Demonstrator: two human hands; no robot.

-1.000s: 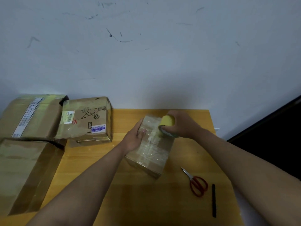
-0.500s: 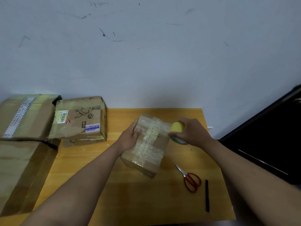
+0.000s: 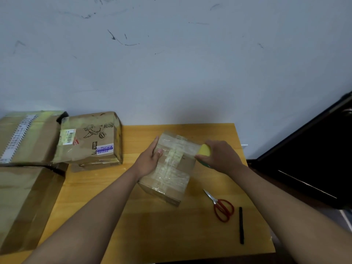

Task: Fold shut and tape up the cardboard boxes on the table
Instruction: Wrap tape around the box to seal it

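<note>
**Small box pinned under one hand, tape roll at its far edge**

A small cardboard box sits near the middle of the wooden worktop, turned at an angle, its top already crossed with shiny clear tape. The person's left hand lies on the box's left top edge, fingers straight and pointing away, the thumb resting on the taped top, so the box sits under and just to the right of that hand. The right hand is at the box's right far corner, fingers curled around a yellow roll of tape, which touches the edge of the box top; a green rim shows beneath the palm.

On the worktop to the right of the box, nearer the person, lie red-handled scissors, blades closed, and just beside them a black pen.

At the left, a printed box with labels and a cartoon drawing stands against the grey wall, well apart from the small one. Beside it is a larger taped box, and in front of that a big plain carton running off the left edge of the view.
</note>
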